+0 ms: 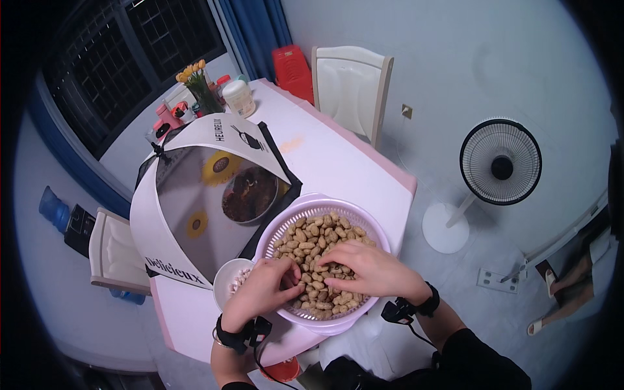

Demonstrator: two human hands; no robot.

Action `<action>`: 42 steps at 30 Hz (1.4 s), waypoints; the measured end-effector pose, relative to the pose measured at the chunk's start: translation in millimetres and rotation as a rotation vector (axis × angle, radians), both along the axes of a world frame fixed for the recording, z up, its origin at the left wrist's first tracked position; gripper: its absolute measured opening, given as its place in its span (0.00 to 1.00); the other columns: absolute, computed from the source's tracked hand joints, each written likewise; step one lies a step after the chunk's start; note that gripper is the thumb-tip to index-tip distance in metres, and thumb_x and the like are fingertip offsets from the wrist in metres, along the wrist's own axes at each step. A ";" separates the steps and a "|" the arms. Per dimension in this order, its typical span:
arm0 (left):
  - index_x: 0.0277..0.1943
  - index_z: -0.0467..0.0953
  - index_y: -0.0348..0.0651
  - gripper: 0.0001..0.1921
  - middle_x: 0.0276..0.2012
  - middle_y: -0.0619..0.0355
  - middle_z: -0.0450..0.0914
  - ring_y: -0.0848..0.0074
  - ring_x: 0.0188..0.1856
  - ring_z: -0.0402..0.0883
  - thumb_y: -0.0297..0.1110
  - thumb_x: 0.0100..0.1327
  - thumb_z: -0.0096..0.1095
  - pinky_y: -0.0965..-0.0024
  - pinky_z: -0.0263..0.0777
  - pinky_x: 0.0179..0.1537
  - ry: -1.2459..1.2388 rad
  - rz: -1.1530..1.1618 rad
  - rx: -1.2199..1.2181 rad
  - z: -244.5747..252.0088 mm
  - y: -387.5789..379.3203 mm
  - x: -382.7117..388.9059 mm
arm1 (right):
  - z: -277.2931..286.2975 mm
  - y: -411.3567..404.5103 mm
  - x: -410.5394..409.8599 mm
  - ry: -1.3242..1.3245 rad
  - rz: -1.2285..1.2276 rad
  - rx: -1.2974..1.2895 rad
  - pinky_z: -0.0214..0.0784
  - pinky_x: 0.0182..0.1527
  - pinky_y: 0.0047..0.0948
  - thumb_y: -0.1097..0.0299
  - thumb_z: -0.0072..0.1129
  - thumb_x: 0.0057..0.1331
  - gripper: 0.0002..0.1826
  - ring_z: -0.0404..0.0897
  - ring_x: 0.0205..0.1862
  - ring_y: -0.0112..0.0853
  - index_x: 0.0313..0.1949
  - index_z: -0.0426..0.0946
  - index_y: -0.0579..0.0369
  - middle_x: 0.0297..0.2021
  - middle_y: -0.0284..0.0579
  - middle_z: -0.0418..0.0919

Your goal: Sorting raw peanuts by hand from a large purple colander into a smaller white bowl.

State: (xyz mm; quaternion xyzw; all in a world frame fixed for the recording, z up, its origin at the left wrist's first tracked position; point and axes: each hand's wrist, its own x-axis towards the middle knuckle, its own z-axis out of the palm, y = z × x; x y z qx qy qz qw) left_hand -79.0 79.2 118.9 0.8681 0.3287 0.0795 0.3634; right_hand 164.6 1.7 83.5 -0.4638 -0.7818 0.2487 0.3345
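A lilac plastic colander [380, 229] heaped with unshelled peanuts [304, 239] stands at the table's near edge. My right hand [363, 268] reaches over the heap from the right, thumb and fingers apart, its fingertips at the nuts. At the colander's left side is my left hand [275, 282], its fingers curled and its thumb stretched towards the peanuts. Whether anything lies inside those curled fingers is hidden. Partly behind my left wrist, a white bowl [222, 278] contains pale pinkish shelled kernels [239, 280]. Both wrists wear black bands with small cabled devices.
A mesh food cover [146, 219] shelters a dish of dark food [248, 195] left of the colander. Flowers [192, 73] and a white jar [239, 97] occupy the far end. A fan [501, 163] stands right; a red container [282, 369] sits below. Another person's legs [570, 297] appear far right.
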 end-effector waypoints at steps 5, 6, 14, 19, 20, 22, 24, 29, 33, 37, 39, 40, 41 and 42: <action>0.37 0.75 0.35 0.11 0.26 0.51 0.81 0.68 0.30 0.85 0.25 0.55 0.72 0.67 0.79 0.35 0.005 0.002 0.056 -3.8 2.7 2.5 | -2.3 5.9 4.0 0.031 0.022 -0.051 0.68 0.60 0.40 0.54 0.60 0.69 0.21 0.76 0.55 0.45 0.53 0.78 0.57 0.47 0.50 0.79; 0.36 0.76 0.36 0.10 0.27 0.55 0.81 0.72 0.29 0.83 0.24 0.55 0.73 0.70 0.78 0.34 -0.001 0.023 0.064 -5.8 3.7 4.5 | -5.0 6.9 5.4 0.002 0.008 -0.029 0.68 0.61 0.41 0.54 0.60 0.69 0.21 0.77 0.55 0.45 0.53 0.78 0.59 0.48 0.51 0.79; 0.38 0.75 0.35 0.09 0.26 0.53 0.80 0.70 0.30 0.83 0.26 0.59 0.70 0.70 0.77 0.35 -0.043 -0.045 0.039 2.3 6.7 2.0 | 7.2 3.6 4.0 0.017 -0.057 0.026 0.64 0.63 0.41 0.58 0.63 0.67 0.19 0.75 0.55 0.44 0.52 0.79 0.56 0.49 0.47 0.78; 0.41 0.75 0.40 0.08 0.27 0.58 0.82 0.71 0.31 0.83 0.33 0.65 0.65 0.69 0.72 0.47 0.017 -0.065 0.085 -6.3 0.0 -6.1 | 8.5 -3.1 2.5 0.036 -0.026 0.003 0.62 0.66 0.39 0.58 0.61 0.70 0.21 0.73 0.61 0.45 0.57 0.77 0.56 0.56 0.50 0.75; 0.41 0.75 0.41 0.08 0.27 0.59 0.82 0.71 0.31 0.83 0.34 0.66 0.64 0.69 0.70 0.50 0.029 -0.061 0.070 -4.5 -1.0 -5.3 | 9.6 -3.7 2.7 0.075 -0.022 -0.037 0.62 0.66 0.40 0.59 0.60 0.70 0.21 0.73 0.61 0.46 0.57 0.76 0.56 0.56 0.50 0.75; 0.41 0.75 0.42 0.08 0.27 0.60 0.82 0.71 0.31 0.82 0.35 0.67 0.64 0.69 0.68 0.52 0.046 -0.053 0.044 -2.5 -2.7 -5.3 | 5.9 -3.8 3.7 0.136 0.001 -0.088 0.62 0.65 0.41 0.63 0.55 0.73 0.19 0.73 0.60 0.47 0.59 0.75 0.56 0.55 0.52 0.74; 0.41 0.75 0.44 0.07 0.27 0.61 0.83 0.71 0.32 0.82 0.37 0.68 0.63 0.68 0.64 0.55 0.027 -0.059 0.064 -0.9 -1.1 -3.7 | 4.6 -0.7 6.7 0.182 0.008 -0.101 0.63 0.65 0.41 0.64 0.53 0.73 0.18 0.73 0.59 0.47 0.59 0.75 0.56 0.55 0.52 0.74; 0.40 0.76 0.41 0.08 0.29 0.61 0.82 0.74 0.32 0.82 0.35 0.66 0.67 0.69 0.71 0.50 0.062 -0.044 0.023 0.0 7.5 2.2 | 7.3 9.0 15.5 0.163 -0.011 -0.072 0.66 0.63 0.38 0.68 0.52 0.74 0.18 0.75 0.60 0.45 0.60 0.74 0.57 0.55 0.52 0.75; 0.38 0.77 0.40 0.09 0.28 0.60 0.81 0.73 0.31 0.83 0.31 0.62 0.71 0.73 0.75 0.40 0.008 -0.041 0.023 3.1 6.4 3.2 | 13.4 7.5 14.4 0.177 0.008 -0.110 0.63 0.65 0.41 0.63 0.54 0.73 0.19 0.73 0.61 0.49 0.59 0.72 0.58 0.56 0.56 0.75; 0.38 0.76 0.45 0.12 0.27 0.63 0.82 0.74 0.31 0.82 0.36 0.58 0.75 0.70 0.70 0.47 0.102 -0.073 0.102 0.3 1.1 -6.8 | 7.2 6.1 9.3 0.209 0.055 -0.086 0.65 0.64 0.41 0.60 0.56 0.73 0.20 0.75 0.59 0.47 0.59 0.73 0.58 0.52 0.54 0.76; 0.39 0.76 0.47 0.14 0.27 0.65 0.82 0.74 0.33 0.82 0.39 0.56 0.76 0.68 0.65 0.54 0.111 -0.080 0.107 2.1 -2.2 -6.6 | 7.7 5.8 8.1 0.226 0.063 -0.088 0.66 0.63 0.40 0.60 0.56 0.73 0.21 0.76 0.57 0.47 0.59 0.73 0.58 0.51 0.54 0.76; 0.39 0.76 0.47 0.14 0.27 0.65 0.82 0.74 0.33 0.82 0.39 0.56 0.76 0.68 0.65 0.54 0.113 -0.074 0.110 0.7 -2.6 -6.3 | 8.1 4.7 7.6 0.202 0.058 -0.101 0.66 0.63 0.40 0.60 0.57 0.73 0.20 0.76 0.57 0.47 0.59 0.74 0.57 0.51 0.53 0.76; 0.39 0.76 0.47 0.15 0.28 0.65 0.82 0.74 0.33 0.82 0.39 0.56 0.76 0.68 0.64 0.55 0.108 -0.078 0.088 -2.1 -1.0 -5.1 | 7.7 3.5 7.6 0.181 0.056 -0.117 0.66 0.63 0.40 0.60 0.57 0.72 0.20 0.76 0.57 0.47 0.59 0.74 0.57 0.51 0.53 0.76; 0.39 0.76 0.47 0.15 0.28 0.65 0.82 0.73 0.34 0.82 0.39 0.55 0.77 0.67 0.63 0.57 0.106 -0.079 0.064 -3.2 -0.5 -3.2 | 8.0 1.9 10.4 0.161 0.037 -0.105 0.66 0.62 0.40 0.60 0.57 0.72 0.20 0.76 0.57 0.47 0.60 0.74 0.55 0.51 0.53 0.77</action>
